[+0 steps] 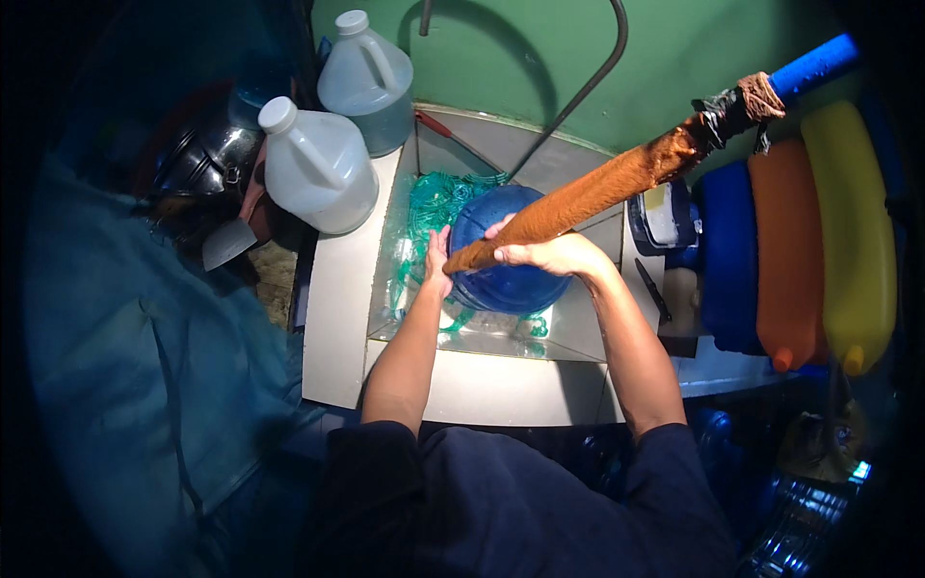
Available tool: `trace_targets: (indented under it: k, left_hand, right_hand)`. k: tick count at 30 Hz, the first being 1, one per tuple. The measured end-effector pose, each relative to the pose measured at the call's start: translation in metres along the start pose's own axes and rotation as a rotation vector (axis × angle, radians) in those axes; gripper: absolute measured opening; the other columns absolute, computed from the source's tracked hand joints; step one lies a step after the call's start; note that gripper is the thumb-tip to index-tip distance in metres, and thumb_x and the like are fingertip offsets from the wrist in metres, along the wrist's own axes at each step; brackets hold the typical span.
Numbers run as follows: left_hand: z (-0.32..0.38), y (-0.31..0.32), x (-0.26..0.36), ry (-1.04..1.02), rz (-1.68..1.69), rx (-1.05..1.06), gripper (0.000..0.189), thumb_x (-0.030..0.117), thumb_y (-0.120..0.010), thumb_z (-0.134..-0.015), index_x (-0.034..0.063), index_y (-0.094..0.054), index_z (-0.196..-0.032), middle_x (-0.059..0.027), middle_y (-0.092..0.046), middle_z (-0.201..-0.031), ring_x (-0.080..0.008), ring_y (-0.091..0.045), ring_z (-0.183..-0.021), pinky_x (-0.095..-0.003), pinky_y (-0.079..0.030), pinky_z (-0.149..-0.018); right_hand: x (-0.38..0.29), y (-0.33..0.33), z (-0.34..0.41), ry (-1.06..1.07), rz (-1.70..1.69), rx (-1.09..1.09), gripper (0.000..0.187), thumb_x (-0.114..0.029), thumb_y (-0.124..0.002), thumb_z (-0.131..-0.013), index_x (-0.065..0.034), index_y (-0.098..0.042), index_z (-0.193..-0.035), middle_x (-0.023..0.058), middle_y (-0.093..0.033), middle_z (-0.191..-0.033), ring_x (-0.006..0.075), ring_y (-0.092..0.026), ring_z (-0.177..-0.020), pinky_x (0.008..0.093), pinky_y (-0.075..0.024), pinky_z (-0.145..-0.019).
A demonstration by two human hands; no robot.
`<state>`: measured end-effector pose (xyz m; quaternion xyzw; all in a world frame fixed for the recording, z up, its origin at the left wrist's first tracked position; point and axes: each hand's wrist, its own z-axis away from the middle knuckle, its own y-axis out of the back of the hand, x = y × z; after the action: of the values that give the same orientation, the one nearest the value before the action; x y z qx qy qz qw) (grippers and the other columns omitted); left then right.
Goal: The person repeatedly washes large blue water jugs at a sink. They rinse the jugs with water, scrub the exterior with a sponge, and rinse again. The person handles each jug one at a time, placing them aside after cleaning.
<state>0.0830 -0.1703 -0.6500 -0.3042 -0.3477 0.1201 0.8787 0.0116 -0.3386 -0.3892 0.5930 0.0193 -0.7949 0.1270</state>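
Observation:
My right hand (538,253) is closed around the lower part of a brown cloth-wrapped pipe (589,191), thumb in front and fingertips behind. The pipe slants up to the right, bound with cord and black strips where it meets a blue pipe (813,66). My left hand (438,266) is upright at the left side of a round blue translucent water bottle (517,292), its palm by the pipe's narrow lower end; whether it grips anything is hidden. The bottle is in a tiled basin (484,345), beneath the pipe. Green netting or coiled tubing (441,195) lies beside it.
Two white-capped plastic jugs (321,177) (368,87) stand on the left ledge near a scraper (230,244). A bent metal rod (578,97) and a red-handled tool (433,124) reach into the basin. On the right are a knife (652,289) and blue, orange and yellow containers (788,253).

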Motion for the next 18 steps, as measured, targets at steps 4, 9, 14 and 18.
trace_targets:
  k: [4,9,14,18]
  left_hand:
    - [0.001,-0.004,0.001,-0.043,-0.163,-0.021,0.078,0.063,-0.022,-0.103,0.0041,-0.034,-0.153,-0.0127,-0.046,-0.151,-0.0271,-0.044,-0.138,-0.0418,-0.032,-0.117]
    - [0.006,-0.009,0.012,0.001,-0.151,-0.028,0.081,0.066,-0.024,-0.102,0.0030,-0.038,-0.151,-0.0126,-0.048,-0.149,-0.0266,-0.044,-0.137,-0.0401,-0.031,-0.117]
    - [0.005,-0.007,0.015,0.031,-0.219,-0.006,0.085,0.068,-0.027,-0.100,0.0015,-0.035,-0.152,-0.0140,-0.044,-0.152,-0.0261,-0.041,-0.140,-0.0395,-0.029,-0.118]
    - [-0.008,-0.004,0.021,0.023,-0.270,-0.006,0.089,0.071,-0.029,-0.099,0.0011,-0.031,-0.154,-0.0174,-0.038,-0.156,-0.0279,-0.034,-0.145,-0.0395,-0.024,-0.120]
  right_hand:
    - [0.005,0.018,0.040,-0.069,0.165,0.017,0.035,-0.022,-0.080,-0.081,-0.0020,-0.068,-0.106,0.0080,-0.068,-0.102,0.0174,-0.063,-0.098,0.0330,-0.0515,-0.088]
    - [0.009,0.058,0.076,-0.113,0.231,0.164,0.040,-0.031,-0.082,-0.079,0.0005,-0.071,-0.100,0.0100,-0.072,-0.094,0.0179,-0.068,-0.085,0.0324,-0.0563,-0.073]
    - [0.027,0.095,0.059,-0.362,0.472,0.401,0.058,-0.060,-0.066,-0.089,-0.0024,-0.071,-0.098,0.0067,-0.071,-0.090,0.0152,-0.067,-0.077,0.0302,-0.0546,-0.063]
    - [0.043,0.110,0.004,-0.146,0.291,0.320,0.054,-0.054,-0.060,-0.095,-0.0013,-0.062,-0.082,0.0014,-0.054,-0.070,0.0136,-0.051,-0.072,0.0340,-0.0450,-0.069]
